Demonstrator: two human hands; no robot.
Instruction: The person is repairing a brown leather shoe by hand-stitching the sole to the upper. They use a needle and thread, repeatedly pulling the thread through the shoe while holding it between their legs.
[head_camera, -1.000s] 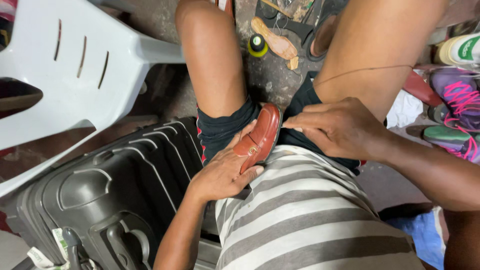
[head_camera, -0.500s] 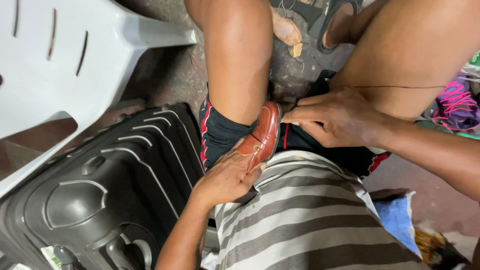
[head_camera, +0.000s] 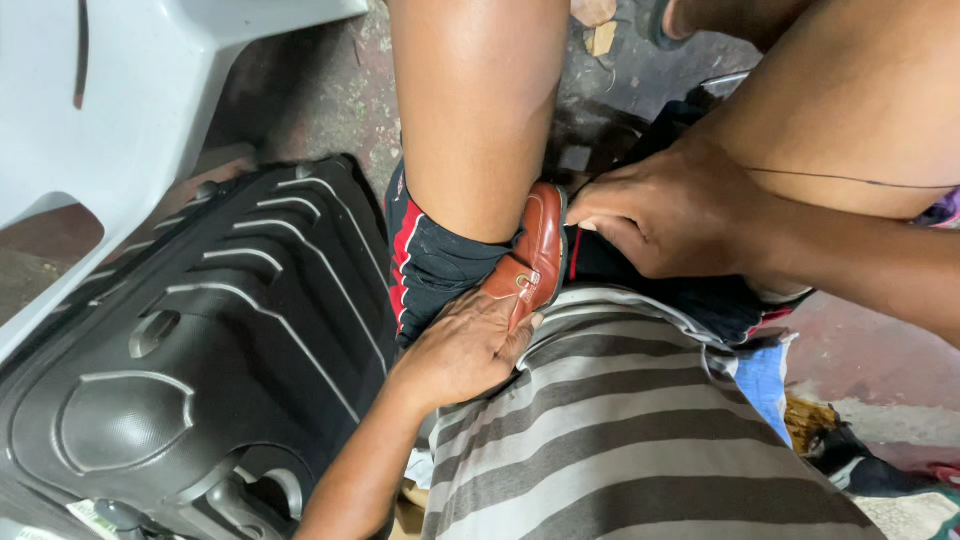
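Observation:
A brown leather shoe (head_camera: 535, 252) with a small metal buckle lies wedged between my thighs, toe pointing away. My left hand (head_camera: 462, 348) grips its heel end from below, fingers wrapped around the back. My right hand (head_camera: 672, 208) rests at the shoe's toe side, fingertips touching its upper edge. A thin dark thread (head_camera: 850, 180) runs across my right thigh toward that hand. I wear a grey-and-white striped shirt (head_camera: 620, 440) and dark shorts with red trim (head_camera: 425, 262).
A black hard-shell suitcase (head_camera: 190, 360) lies at my left. A white plastic chair (head_camera: 120, 110) stands above it. Blue cloth (head_camera: 765, 375) and scraps lie on the reddish floor at right. Bits of material lie on the ground near my feet at the top.
The view has tilted down and closer, so the floor clutter and sneakers at right have left the frame. Both hands stay on the shoe; the right hand's fingers have shifted toward its toe.

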